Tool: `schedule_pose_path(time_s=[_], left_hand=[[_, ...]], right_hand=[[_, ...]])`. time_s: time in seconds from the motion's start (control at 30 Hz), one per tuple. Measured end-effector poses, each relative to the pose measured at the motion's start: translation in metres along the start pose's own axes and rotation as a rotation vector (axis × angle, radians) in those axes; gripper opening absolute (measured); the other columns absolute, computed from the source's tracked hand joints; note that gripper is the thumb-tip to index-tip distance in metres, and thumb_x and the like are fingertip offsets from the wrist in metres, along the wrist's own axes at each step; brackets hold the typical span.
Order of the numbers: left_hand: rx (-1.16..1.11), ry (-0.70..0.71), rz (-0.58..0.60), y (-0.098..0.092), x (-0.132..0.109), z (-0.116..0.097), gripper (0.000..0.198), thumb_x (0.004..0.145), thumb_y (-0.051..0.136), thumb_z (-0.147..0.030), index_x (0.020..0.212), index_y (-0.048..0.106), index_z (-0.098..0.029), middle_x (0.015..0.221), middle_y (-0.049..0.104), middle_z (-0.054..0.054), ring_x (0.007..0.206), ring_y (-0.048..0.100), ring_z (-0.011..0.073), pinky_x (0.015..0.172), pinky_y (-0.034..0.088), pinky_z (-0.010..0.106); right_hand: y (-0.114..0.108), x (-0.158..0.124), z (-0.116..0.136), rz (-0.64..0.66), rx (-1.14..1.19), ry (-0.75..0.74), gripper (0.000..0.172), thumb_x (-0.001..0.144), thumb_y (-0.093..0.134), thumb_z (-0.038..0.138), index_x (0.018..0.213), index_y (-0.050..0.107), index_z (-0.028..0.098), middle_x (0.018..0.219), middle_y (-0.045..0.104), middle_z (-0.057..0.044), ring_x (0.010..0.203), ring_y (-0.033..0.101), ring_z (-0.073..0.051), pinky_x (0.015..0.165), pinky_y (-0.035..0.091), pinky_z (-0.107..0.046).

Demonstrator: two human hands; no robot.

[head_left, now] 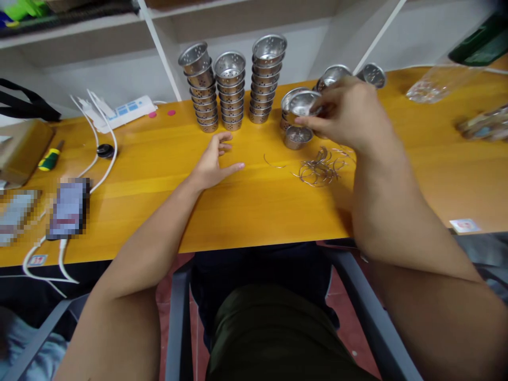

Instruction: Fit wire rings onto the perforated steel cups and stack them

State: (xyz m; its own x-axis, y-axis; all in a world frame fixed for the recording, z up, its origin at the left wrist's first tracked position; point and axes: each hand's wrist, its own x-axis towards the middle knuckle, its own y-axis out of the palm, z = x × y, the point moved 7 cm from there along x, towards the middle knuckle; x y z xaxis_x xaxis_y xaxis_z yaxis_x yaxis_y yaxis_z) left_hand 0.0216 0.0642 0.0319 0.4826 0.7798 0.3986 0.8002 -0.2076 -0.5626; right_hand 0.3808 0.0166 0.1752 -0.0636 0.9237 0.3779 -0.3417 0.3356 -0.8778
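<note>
In my head view, a glossy yellow-orange wooden tabletop [254, 211] runs below a white open shelf [166, 50]. On it lies a loose tangle of thin silver wire [320, 169], my landmark here. Just behind the tangle, my right hand [351, 111] pinches a round silver metal cup [305, 101] between thumb and fingers. Between that cup and the tangle stands a short, perforated silver cup [298, 138]. More silver cups show behind the tangle, partly hidden by my hand, and 1 tilted silver cup [373, 75] is farther back to its right.

My left hand [213, 163], left of the tangle, is empty, its thumb spread wide from its fingers; I cannot tell whether it touches the wood. Behind and left of the tangle rise 3 upright stacks of perforated silver metal cups [230, 95]. Well left of it are a white power strip [133, 112] and a dark-edged phone [68, 209], its screen blurred.
</note>
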Motion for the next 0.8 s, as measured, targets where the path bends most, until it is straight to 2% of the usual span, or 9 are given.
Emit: schedule_pose_path(time_s=[0.1,0.17,0.23,0.33,0.5,0.6,0.67,0.73,0.8], left_hand=[[0.021,-0.027,-0.015,-0.004,-0.001,-0.005,0.094,0.100,0.106,-0.059,0.175,0.057,-0.028,0.188,0.066,0.023,0.161,0.080,0.0398,0.137,0.068,0.062],[0.035,-0.039,-0.023,-0.006,-0.001,-0.008,0.090,0.100,0.107,-0.057,0.172,0.061,-0.028,0.186,0.069,0.022,0.161,0.080,0.0401,0.137,0.069,0.061],[0.037,-0.042,-0.030,-0.007,-0.002,-0.011,0.089,0.099,0.108,-0.055,0.171,0.063,-0.027,0.184,0.071,0.023,0.161,0.081,0.0401,0.136,0.070,0.059],[0.033,-0.045,-0.036,-0.009,-0.002,-0.011,0.088,0.099,0.109,-0.054,0.170,0.065,-0.027,0.183,0.072,0.022,0.161,0.081,0.0397,0.135,0.071,0.058],[0.031,-0.059,-0.039,-0.010,-0.002,-0.012,0.089,0.099,0.111,-0.054,0.171,0.066,-0.028,0.185,0.072,0.022,0.163,0.080,0.0407,0.137,0.070,0.061],[0.038,-0.062,-0.039,-0.011,-0.003,-0.015,0.090,0.099,0.109,-0.058,0.171,0.065,-0.028,0.184,0.072,0.022,0.163,0.080,0.0416,0.137,0.070,0.062],[0.038,-0.056,-0.034,-0.011,-0.003,-0.017,0.091,0.099,0.108,-0.060,0.171,0.064,-0.027,0.184,0.072,0.022,0.163,0.080,0.0421,0.137,0.070,0.063],[0.037,-0.046,-0.032,-0.011,-0.003,-0.017,0.091,0.100,0.107,-0.059,0.171,0.063,-0.026,0.184,0.071,0.023,0.163,0.080,0.0421,0.137,0.070,0.063],[0.037,-0.039,-0.037,-0.010,-0.003,-0.017,0.090,0.100,0.107,-0.055,0.172,0.062,-0.026,0.184,0.071,0.024,0.162,0.081,0.0415,0.137,0.070,0.062]], right_hand=[[0.011,-0.004,-0.009,0.230,-0.106,0.189,0.024,0.114,0.100,0.039,0.120,0.100,0.016,0.107,0.093,-0.018,0.101,0.087,-0.034,0.099,0.068,-0.047],[0.021,-0.007,-0.004,0.303,-0.142,0.256,0.024,0.114,0.098,0.038,0.123,0.101,0.016,0.113,0.096,-0.020,0.105,0.089,-0.038,0.097,0.068,-0.048],[0.028,-0.008,0.004,0.309,-0.168,0.276,0.028,0.114,0.096,0.037,0.130,0.100,0.014,0.128,0.097,-0.025,0.119,0.092,-0.045,0.103,0.070,-0.052],[0.035,-0.007,0.008,0.301,-0.172,0.292,0.036,0.112,0.092,0.033,0.142,0.097,0.012,0.149,0.093,-0.031,0.140,0.090,-0.054,0.114,0.071,-0.057],[0.040,-0.004,0.001,0.268,-0.139,0.304,0.047,0.105,0.098,0.023,0.150,0.092,0.009,0.170,0.082,-0.036,0.154,0.084,-0.057,0.129,0.069,-0.060],[0.035,-0.007,0.000,0.281,-0.110,0.313,0.060,0.103,0.105,0.033,0.158,0.089,0.012,0.176,0.078,-0.035,0.155,0.082,-0.058,0.132,0.068,-0.066],[0.026,-0.011,0.004,0.256,-0.081,0.314,0.056,0.108,0.102,0.041,0.156,0.089,0.016,0.174,0.079,-0.033,0.154,0.082,-0.058,0.132,0.068,-0.070],[0.010,-0.012,0.012,0.139,-0.036,0.273,0.046,0.116,0.094,0.043,0.153,0.088,0.017,0.172,0.079,-0.031,0.157,0.080,-0.056,0.137,0.066,-0.071],[-0.007,-0.006,0.026,-0.043,0.070,0.170,0.046,0.119,0.088,0.038,0.159,0.084,0.016,0.175,0.075,-0.030,0.159,0.079,-0.050,0.143,0.063,-0.064]])
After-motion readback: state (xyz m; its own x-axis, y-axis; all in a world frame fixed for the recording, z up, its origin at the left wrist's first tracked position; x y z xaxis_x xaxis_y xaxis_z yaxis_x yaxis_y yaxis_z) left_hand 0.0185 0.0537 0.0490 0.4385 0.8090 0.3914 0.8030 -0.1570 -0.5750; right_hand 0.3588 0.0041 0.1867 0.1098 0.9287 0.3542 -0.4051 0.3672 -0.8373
